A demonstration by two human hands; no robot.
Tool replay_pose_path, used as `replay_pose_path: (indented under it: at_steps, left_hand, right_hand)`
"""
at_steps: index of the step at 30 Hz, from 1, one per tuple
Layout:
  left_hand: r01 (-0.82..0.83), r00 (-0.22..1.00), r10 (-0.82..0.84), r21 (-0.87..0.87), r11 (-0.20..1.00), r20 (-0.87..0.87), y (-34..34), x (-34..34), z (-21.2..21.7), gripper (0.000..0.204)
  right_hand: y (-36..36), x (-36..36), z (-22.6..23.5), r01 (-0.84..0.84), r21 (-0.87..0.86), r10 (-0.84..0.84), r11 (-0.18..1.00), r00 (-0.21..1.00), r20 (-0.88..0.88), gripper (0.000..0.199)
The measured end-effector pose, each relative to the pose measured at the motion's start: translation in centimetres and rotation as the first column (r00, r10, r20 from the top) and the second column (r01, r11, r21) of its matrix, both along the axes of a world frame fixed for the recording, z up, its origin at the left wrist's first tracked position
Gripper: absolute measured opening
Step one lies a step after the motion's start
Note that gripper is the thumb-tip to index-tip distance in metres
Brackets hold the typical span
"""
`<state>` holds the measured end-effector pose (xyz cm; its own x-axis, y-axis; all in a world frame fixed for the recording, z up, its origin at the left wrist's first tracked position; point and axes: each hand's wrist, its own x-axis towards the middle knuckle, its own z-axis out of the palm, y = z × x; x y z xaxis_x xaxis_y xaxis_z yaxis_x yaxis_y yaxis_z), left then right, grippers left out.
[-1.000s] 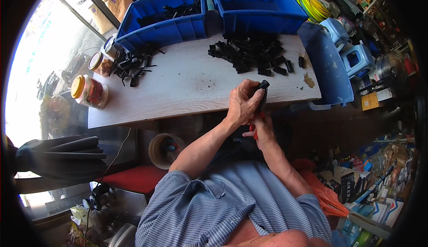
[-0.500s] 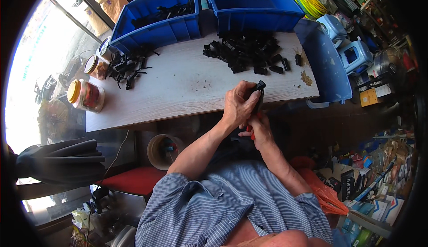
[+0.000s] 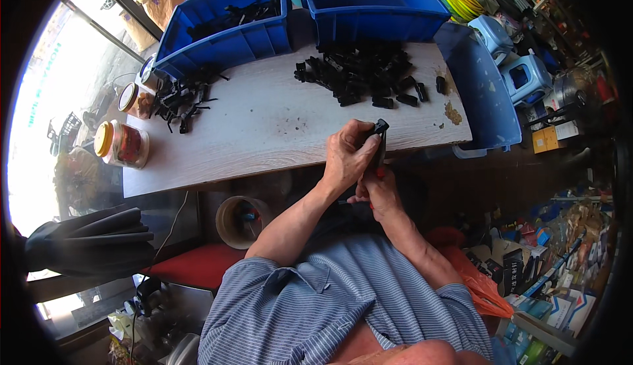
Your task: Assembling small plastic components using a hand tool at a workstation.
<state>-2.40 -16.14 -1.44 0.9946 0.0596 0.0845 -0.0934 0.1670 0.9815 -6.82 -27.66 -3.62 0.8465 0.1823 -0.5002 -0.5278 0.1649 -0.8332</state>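
Observation:
My left hand (image 3: 347, 155) is closed on a small black plastic part (image 3: 380, 127), thumb and fingers pinching it just beyond the table's front edge. Right below it, my right hand (image 3: 382, 197) is wrapped round a red-handled hand tool (image 3: 380, 172). Most of that tool is hidden by my fingers, so its exact kind does not show. Its upper end meets or lies close to the black part. Ahead on the white table (image 3: 250, 131) lies a heap of similar black parts (image 3: 359, 71); at the left is a pile of thin black pieces (image 3: 181, 101).
Two blue bins stand at the back: the left bin (image 3: 227, 52) holds black pieces, beside the right bin (image 3: 379, 25). Lidded jars (image 3: 125, 146) line the table's left edge. A larger blue tub (image 3: 484, 94) adjoins the right edge. Below the table is a round bucket (image 3: 227, 223).
The red handles, spread apart before, now show less between my right fingers, which have drawn in. Both hands sit slightly further left in the picture, as the whole view has shifted a little.

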Motion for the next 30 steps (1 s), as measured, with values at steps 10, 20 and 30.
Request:
replay_pose_path:
  at_steps: [10, 20, 30]
  left_hand:
    - [-0.048, 0.999, 0.050, 0.104, 0.993, -0.008, -0.2, 0.1, 0.0, 0.019]
    - [-0.089, 0.996, 0.087, 0.115, 0.989, 0.022, -0.6, -0.1, 0.0, 0.020]
    - [-0.025, 0.999, 0.031, 0.129, 0.991, -0.044, -0.6, 0.1, 0.2, 0.019]
  right_hand:
    - [-0.3, 0.4, 1.1, -0.024, 0.014, 0.024, 1.000, 1.000, -0.009, 0.028]
    - [-1.2, 0.7, 1.1, -0.057, -0.022, 0.057, 0.998, 0.998, 0.010, 0.041]
    - [-1.2, 0.5, -0.4, -0.020, 0.013, 0.020, 1.000, 1.000, -0.006, 0.031]
